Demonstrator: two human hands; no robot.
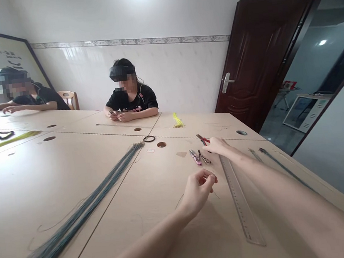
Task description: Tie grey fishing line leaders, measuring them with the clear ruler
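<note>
Beige worktable point(71, 179), both hands extended.
Left hand point(198, 189) pinches a fine strand point(179, 202); right hand point(216, 144) covers red-handled pliers point(202, 138), grip indeterminate.

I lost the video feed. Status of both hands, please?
Left hand pinched on thin strand. Right hand on red-handled pliers, grip unclear. Ruler and pink snips close by.

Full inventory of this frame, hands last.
table: one, beige, foreground
cord bundle: one, dark teal, diagonal at left
ruler: one, clear, beside right forearm
pliers: one, red-handled, at right hand
snips: one, pink, left of pliers
band: one, black, near table hole
threads: one bunch, yellow, far centre
door: one, dark brown, right
other people: two, dark tops, seated far side
left hand: one, bare, pinching thin strand
right hand: one, bare, touching pliers
</note>
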